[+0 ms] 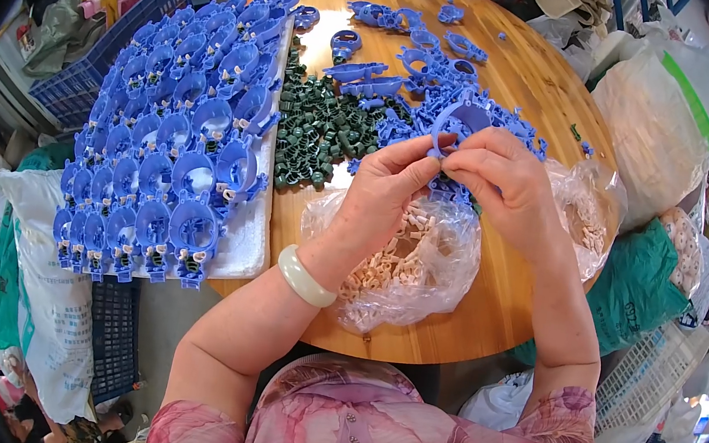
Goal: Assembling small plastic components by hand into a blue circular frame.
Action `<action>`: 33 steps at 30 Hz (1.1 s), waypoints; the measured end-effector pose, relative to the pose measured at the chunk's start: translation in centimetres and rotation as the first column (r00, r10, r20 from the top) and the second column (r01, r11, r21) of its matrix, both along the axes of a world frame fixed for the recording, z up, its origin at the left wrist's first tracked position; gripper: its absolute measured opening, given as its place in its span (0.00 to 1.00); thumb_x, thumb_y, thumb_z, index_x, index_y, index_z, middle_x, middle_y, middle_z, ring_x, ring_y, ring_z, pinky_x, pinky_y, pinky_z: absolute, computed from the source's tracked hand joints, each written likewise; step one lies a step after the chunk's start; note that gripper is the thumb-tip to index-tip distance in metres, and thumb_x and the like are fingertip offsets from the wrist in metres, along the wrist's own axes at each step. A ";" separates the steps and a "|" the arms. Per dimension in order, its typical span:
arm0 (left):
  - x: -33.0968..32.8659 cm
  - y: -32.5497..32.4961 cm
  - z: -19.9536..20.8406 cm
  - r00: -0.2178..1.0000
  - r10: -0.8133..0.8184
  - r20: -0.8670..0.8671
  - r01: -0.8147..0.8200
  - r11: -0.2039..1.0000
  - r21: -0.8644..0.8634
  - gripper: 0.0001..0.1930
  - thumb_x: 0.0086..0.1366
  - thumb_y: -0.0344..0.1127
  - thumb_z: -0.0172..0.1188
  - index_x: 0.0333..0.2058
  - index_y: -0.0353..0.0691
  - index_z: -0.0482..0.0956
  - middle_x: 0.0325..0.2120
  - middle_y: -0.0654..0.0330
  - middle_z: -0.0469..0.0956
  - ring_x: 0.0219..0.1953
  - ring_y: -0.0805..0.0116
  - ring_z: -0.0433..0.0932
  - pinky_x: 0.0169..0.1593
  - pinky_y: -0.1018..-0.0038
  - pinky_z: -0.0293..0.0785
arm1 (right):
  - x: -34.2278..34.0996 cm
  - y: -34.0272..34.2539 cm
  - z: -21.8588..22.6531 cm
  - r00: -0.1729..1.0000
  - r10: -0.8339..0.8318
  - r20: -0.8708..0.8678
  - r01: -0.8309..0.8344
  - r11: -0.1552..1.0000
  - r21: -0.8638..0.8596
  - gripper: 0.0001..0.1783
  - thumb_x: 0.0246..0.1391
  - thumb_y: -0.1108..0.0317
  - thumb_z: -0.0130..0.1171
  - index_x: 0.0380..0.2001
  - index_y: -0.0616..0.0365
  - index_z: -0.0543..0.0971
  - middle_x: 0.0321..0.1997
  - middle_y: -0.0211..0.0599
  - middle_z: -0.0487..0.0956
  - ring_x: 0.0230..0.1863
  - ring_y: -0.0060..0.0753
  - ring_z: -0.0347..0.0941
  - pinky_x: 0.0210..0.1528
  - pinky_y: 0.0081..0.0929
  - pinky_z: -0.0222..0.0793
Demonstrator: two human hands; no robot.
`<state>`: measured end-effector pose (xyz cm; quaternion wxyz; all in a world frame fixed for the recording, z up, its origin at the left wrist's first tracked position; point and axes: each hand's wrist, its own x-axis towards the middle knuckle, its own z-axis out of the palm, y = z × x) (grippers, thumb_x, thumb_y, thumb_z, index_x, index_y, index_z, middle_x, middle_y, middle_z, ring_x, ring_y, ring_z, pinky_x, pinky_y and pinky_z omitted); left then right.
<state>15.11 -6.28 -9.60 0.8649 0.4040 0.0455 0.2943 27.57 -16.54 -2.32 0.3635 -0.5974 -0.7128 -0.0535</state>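
Both my hands meet above the pile of blue parts on the round table. My left hand (394,182) pinches the lower edge of a blue plastic ring-shaped part (460,122). The fingers of my right hand (504,177) close against the same edge from the other side; whether a smaller piece is between them is hidden. Below my hands lies a clear plastic bag (444,276) with small cream pieces (384,264). Dark green small parts (322,126) are heaped to the left of my hands, and loose blue parts (506,121) lie behind them.
At the left, a white board (238,243) bears rows of blue ring assemblies (183,114). A second clear bag (583,213) with cream pieces rests by my right forearm. Blue crates (111,54) stand beyond the left side; stuffed bags (655,116) crowd the table's right edge.
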 end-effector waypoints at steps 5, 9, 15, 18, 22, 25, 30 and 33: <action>-0.1 0.2 -0.2 1.000 -0.003 0.014 0.002 1.000 0.027 0.16 0.61 0.28 0.56 0.48 0.37 0.74 0.36 0.69 0.76 0.31 0.87 0.69 0.32 0.89 0.65 | 0.1 0.0 0.0 0.979 0.002 0.205 -0.005 1.000 0.014 0.06 0.45 0.74 0.59 0.29 0.57 0.77 0.31 0.33 0.75 0.35 0.40 0.71 0.36 0.28 0.68; 0.1 -0.1 0.1 0.998 0.053 0.028 -0.053 0.999 0.007 0.17 0.60 0.28 0.57 0.49 0.37 0.73 0.39 0.68 0.76 0.33 0.86 0.69 0.33 0.88 0.65 | -1.1 -0.5 -0.5 0.990 -0.052 -0.129 0.056 0.998 0.028 0.06 0.46 0.74 0.60 0.31 0.57 0.76 0.31 0.33 0.75 0.31 0.33 0.72 0.31 0.23 0.68; -0.1 0.1 0.1 0.998 0.050 0.035 -0.051 0.998 0.027 0.18 0.59 0.27 0.57 0.50 0.36 0.72 0.43 0.67 0.75 0.36 0.84 0.69 0.38 0.85 0.66 | -2.0 -1.1 -1.3 0.862 -0.221 -0.456 0.181 0.975 -0.131 0.07 0.49 0.72 0.60 0.32 0.60 0.75 0.27 0.32 0.75 0.25 0.19 0.70 0.28 0.17 0.66; 0.0 -0.1 0.2 0.994 0.078 0.071 -0.083 0.994 0.067 0.19 0.59 0.26 0.57 0.51 0.36 0.71 0.44 0.65 0.75 0.37 0.82 0.71 0.41 0.84 0.67 | -2.1 -1.0 -2.1 0.792 -0.215 -0.572 0.147 0.976 -0.163 0.07 0.50 0.71 0.60 0.32 0.61 0.76 0.27 0.30 0.76 0.25 0.15 0.69 0.27 0.15 0.65; 0.1 -0.2 0.4 0.989 0.092 0.117 -0.104 0.989 0.101 0.21 0.57 0.23 0.58 0.50 0.35 0.71 0.43 0.64 0.75 0.41 0.78 0.72 0.46 0.80 0.69 | -2.3 -1.1 -1.8 0.706 -0.214 -0.675 0.104 0.974 -0.200 0.06 0.51 0.71 0.59 0.31 0.62 0.76 0.27 0.28 0.77 0.25 0.13 0.69 0.27 0.15 0.64; 0.0 -0.2 0.1 0.986 0.098 0.136 -0.110 0.990 0.084 0.21 0.56 0.22 0.58 0.50 0.35 0.71 0.43 0.63 0.75 0.43 0.76 0.73 0.48 0.79 0.69 | -2.8 -1.2 -1.5 0.703 -0.264 -0.661 0.160 0.963 -0.215 0.06 0.51 0.72 0.58 0.31 0.63 0.76 0.26 0.28 0.76 0.25 0.13 0.68 0.27 0.15 0.64; -0.1 -0.1 0.3 0.988 0.074 0.134 -0.092 0.988 0.128 0.21 0.56 0.22 0.58 0.49 0.35 0.72 0.44 0.63 0.75 0.43 0.76 0.73 0.49 0.79 0.69 | -3.2 -1.3 -1.8 0.840 -0.258 -0.477 0.253 0.964 -0.076 0.05 0.50 0.73 0.58 0.31 0.63 0.76 0.24 0.32 0.76 0.23 0.17 0.69 0.25 0.17 0.65; -0.2 -0.3 0.4 0.989 0.058 0.133 -0.077 0.988 0.137 0.21 0.55 0.22 0.59 0.50 0.35 0.72 0.43 0.63 0.75 0.43 0.76 0.73 0.48 0.79 0.69 | -2.9 -1.5 -1.6 0.780 -0.268 -0.566 0.214 0.963 -0.162 0.06 0.49 0.72 0.58 0.31 0.62 0.76 0.24 0.35 0.76 0.23 0.20 0.71 0.25 0.19 0.65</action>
